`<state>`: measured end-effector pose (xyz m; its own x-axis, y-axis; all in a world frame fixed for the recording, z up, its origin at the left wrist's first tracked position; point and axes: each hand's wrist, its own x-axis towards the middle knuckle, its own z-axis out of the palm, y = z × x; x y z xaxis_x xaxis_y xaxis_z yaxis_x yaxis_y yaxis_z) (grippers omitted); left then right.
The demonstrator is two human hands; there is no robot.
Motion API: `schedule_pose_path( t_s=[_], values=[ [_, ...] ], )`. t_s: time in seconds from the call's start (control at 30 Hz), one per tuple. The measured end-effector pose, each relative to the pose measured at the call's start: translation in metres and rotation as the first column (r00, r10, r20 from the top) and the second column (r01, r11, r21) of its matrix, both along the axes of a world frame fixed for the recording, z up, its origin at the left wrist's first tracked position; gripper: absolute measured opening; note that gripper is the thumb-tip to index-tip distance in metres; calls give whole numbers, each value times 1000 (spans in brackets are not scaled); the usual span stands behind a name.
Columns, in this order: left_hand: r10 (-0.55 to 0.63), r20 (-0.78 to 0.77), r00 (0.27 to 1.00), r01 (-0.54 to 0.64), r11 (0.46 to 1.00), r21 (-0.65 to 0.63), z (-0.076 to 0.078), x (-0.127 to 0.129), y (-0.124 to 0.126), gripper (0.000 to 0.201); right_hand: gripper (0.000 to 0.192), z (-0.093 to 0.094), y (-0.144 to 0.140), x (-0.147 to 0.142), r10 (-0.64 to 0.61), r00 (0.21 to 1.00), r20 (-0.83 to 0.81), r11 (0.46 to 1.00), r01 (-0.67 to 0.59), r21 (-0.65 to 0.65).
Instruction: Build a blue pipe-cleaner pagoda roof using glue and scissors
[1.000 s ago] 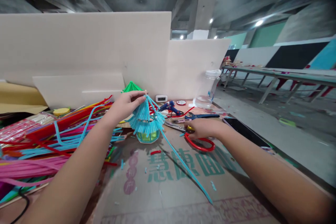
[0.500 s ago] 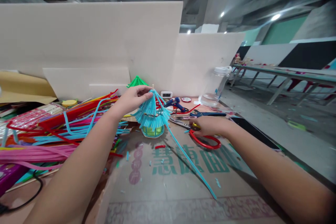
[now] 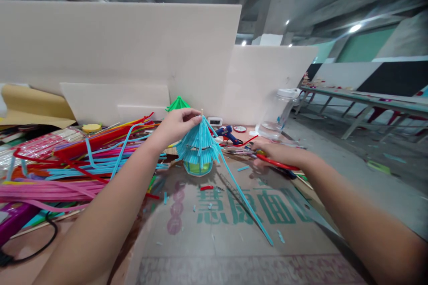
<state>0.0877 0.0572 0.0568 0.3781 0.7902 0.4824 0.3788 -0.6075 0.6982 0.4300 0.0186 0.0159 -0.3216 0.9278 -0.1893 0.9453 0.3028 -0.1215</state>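
Blue model point(image 3: 198, 142): two tiers fringed, one long strip point(image 3: 248, 205) trailing untrimmed. Left hand point(image 3: 180, 125) pinches its peak; right hand point(image 3: 277, 151), to its right, is curled round red-handled scissors point(image 3: 279, 163).

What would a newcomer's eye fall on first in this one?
Probably the light-blue tiered model in the middle, with the left hand at its peak. Next, perhaps, the bright heap of fuzzy stems on the left, then the red-handled scissors in the right hand.
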Motion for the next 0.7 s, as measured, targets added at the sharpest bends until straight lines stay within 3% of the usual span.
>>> schedule_pose_path(
  t_s=[0.1,0.2,0.3,0.4,0.53,0.7],
  values=[
    [-12,8,1000,12,1000,10,-2,1,3,45,55,18,-4,21,54,984,-169,998,-46,52],
    [-17,33,999,16,1000,4,-4,1,4,46,56,33,-9,33,203,928,-313,979,-190,72],
    [5,56,998,-4,1000,-12,-4,1,6,47,58,40,-16,30,318,863,-392,947,-311,85],
    [20,63,998,-19,1000,-25,-4,0,7,47,56,44,-22,14,350,836,-422,935,-340,102],
    [5,55,998,-2,999,-44,-1,-1,5,48,57,45,-27,-2,337,866,-369,941,-317,116],
    [-117,-45,992,116,993,-33,5,-9,0,48,60,38,-20,2,183,928,-324,978,-137,157]
  ],
)
